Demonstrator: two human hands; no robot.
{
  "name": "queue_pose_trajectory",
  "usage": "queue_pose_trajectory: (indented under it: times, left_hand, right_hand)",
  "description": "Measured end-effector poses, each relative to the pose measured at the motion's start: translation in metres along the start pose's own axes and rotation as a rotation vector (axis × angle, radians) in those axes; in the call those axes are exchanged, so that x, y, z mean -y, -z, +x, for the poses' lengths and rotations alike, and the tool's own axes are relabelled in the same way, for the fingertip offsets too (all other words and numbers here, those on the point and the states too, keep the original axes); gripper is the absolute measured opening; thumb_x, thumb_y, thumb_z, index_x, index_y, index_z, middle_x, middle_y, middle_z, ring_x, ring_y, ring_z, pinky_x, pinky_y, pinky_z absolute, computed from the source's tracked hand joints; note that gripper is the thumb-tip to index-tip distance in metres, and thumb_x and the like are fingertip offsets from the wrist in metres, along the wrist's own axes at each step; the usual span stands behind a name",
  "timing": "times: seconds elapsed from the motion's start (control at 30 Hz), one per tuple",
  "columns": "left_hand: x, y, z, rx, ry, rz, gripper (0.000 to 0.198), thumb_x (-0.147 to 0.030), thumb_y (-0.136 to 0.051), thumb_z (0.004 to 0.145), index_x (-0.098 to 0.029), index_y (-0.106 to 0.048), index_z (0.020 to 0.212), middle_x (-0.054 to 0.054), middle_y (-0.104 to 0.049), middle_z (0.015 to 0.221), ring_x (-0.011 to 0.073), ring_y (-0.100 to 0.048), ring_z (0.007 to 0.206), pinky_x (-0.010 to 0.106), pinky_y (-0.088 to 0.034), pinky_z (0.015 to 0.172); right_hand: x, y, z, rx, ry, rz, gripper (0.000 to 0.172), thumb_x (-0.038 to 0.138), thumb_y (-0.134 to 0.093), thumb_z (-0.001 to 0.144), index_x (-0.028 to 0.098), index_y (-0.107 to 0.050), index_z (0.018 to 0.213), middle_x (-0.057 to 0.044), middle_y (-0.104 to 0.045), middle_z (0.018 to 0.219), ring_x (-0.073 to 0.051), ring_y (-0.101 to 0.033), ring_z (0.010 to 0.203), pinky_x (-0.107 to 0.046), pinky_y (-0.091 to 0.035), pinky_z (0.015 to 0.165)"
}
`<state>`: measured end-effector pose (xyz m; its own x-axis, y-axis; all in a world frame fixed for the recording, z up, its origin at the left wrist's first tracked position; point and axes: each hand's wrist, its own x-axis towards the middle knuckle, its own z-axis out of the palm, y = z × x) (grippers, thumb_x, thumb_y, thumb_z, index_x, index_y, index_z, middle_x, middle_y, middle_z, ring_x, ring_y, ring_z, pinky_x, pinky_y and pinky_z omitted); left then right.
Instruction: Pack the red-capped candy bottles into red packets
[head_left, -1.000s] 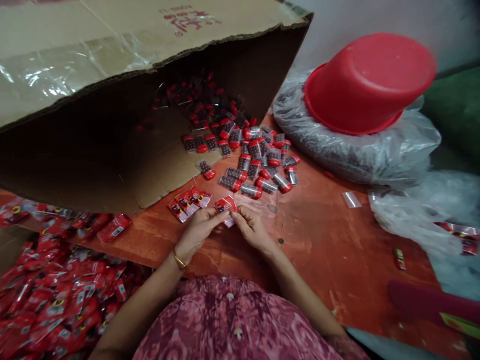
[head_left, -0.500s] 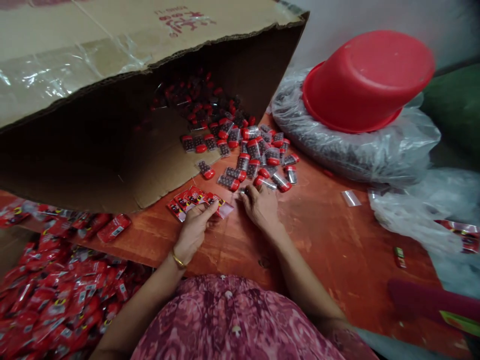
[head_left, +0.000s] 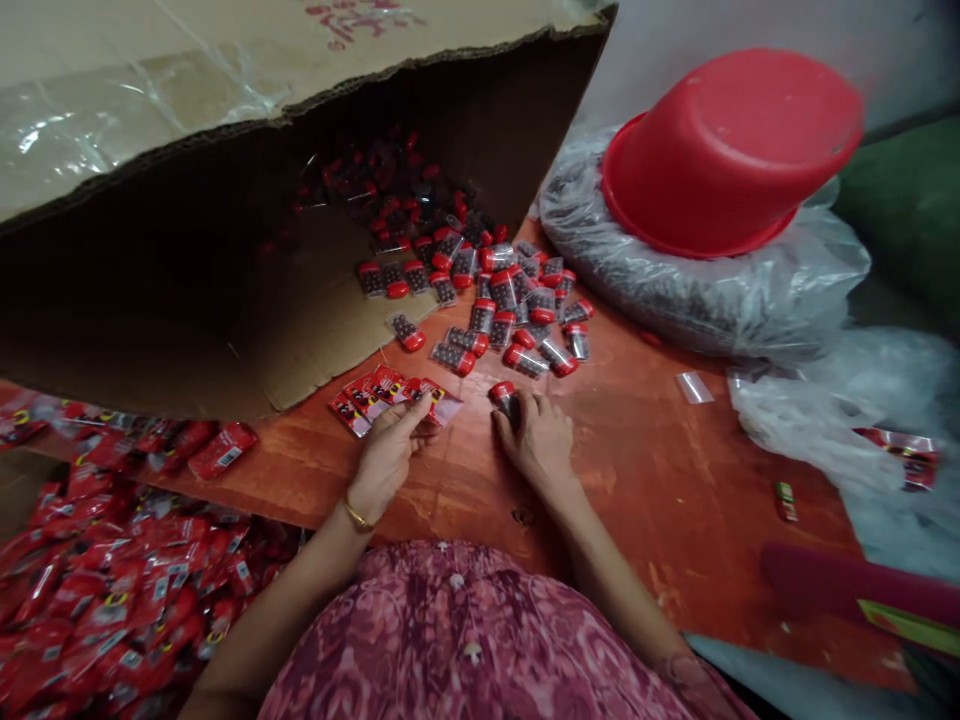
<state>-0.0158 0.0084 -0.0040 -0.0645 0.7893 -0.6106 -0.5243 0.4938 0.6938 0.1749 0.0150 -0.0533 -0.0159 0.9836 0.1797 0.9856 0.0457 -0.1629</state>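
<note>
My left hand (head_left: 390,455) pinches a fan of red printed packets (head_left: 380,392) between thumb and fingers, just above the table. In my right hand (head_left: 541,438), closed by its fingertips, is a small clear container with a red cap (head_left: 504,393), its capped end pointing away from me. Just beyond lies a loose heap of similar red-capped containers (head_left: 501,290), dark-dotted inside, spilling out of a cardboard box (head_left: 330,360) that lies on its side. Part of the held container is hidden by my fingers.
Filled red packets (head_left: 112,600) are piled at the lower left, below the table edge. At the right, a red tub (head_left: 735,150) sits upside down on a full plastic bag (head_left: 697,300). A small clear piece (head_left: 694,388) and a green-red small item (head_left: 786,502) lie on the orange table (head_left: 660,500).
My right hand has drawn back from the heap, towards me and slightly right, with a red-capped container now in its fingers. My left hand stays nearly where it was with the packets.
</note>
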Motion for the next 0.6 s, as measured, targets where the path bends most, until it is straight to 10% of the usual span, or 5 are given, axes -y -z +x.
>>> queue_pose_trajectory:
  times: [0.2,0.37,0.6]
  left_hand:
    - [-0.001,0.003,0.000,0.001,-0.034,-0.034,0.044,-0.044,-0.085,0.044,-0.014,-0.059,0.064,-0.004,-0.061,0.054,0.0068,-0.056,0.048,0.016,-0.043,0.047]
    - [0.001,-0.003,-0.001,0.059,-0.021,0.040,0.047,-0.049,-0.083,0.042,-0.013,-0.061,0.063,-0.002,-0.062,0.055,0.0077,-0.055,0.050,0.018,-0.042,0.049]
    - [0.006,0.003,0.002,0.114,-0.220,0.195,0.041,-0.051,-0.079,0.052,-0.013,-0.063,0.058,-0.003,-0.060,0.056,0.0071,-0.049,0.052,0.020,-0.039,0.052]
  right_hand:
    - [0.000,0.020,-0.006,0.092,0.055,0.556,0.019,0.027,-0.044,0.079,0.016,-0.059,0.085,-0.007,-0.061,0.074,-0.018,-0.052,0.065,-0.030,-0.040,0.060]
    - [0.018,0.060,-0.012,0.600,-0.106,1.172,0.018,0.036,-0.051,0.074,0.018,-0.055,0.077,0.004,-0.051,0.053,-0.009,-0.042,0.041,-0.021,-0.032,0.040]
    - [0.026,0.063,-0.007,0.846,-0.264,1.359,0.022,0.036,-0.059,0.064,0.017,-0.058,0.076,0.007,-0.051,0.046,-0.004,-0.036,0.032,-0.016,-0.025,0.032]
